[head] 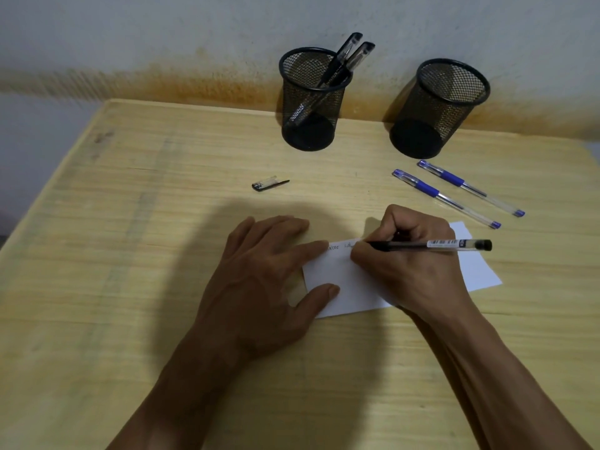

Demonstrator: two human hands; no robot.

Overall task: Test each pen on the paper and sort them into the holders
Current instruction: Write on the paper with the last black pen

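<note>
My right hand [409,254] grips a black pen [435,244] with its tip on the white paper [344,284], beside small ink marks near the paper's top edge. My left hand [269,271] lies flat, its fingers pressing the paper's left side. The pen's cap [268,183] lies loose on the table beyond my left hand. Two blue pens [448,198] [470,187] lie side by side, capped, to the right. Against the wall stand two black mesh holders: the left holder [310,102] contains two black pens [344,58], and nothing shows inside the right holder [438,108].
The wooden table [130,254] ends at the wall behind the holders and at an edge on the left. The wall carries a brown stain band.
</note>
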